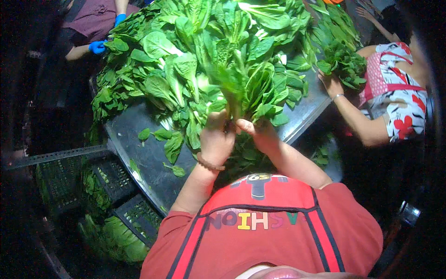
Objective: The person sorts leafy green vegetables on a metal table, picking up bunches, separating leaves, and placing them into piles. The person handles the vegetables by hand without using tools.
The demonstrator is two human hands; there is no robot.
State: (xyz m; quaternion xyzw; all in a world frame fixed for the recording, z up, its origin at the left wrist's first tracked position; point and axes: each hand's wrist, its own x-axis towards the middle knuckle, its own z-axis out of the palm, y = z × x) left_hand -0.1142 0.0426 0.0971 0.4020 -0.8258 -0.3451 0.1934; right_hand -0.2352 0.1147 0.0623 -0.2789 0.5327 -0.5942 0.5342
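My left hand [217, 136], with a brown bracelet at its wrist, is closed around the stem end of some leafy greens [228, 83], whose tops are smeared by motion. Close beside it, my right hand [261, 134] curls with its thumb toward the stems, and more leafy greens [262, 90] rise from its grip. Its far fingers are hidden. Both hands are over the near edge of a dark metal table [134, 135]. A large heap of leafy greens [181, 69] spreads just beyond them.
Loose leaves [173, 148] lie left of my hands. Black crates [111, 176] with greens stand low at left. A person's blue-gloved hand [97, 47] touches the heap at far left. At right, another person's bare hand [331, 84] is by a leafy bunch [344, 63].
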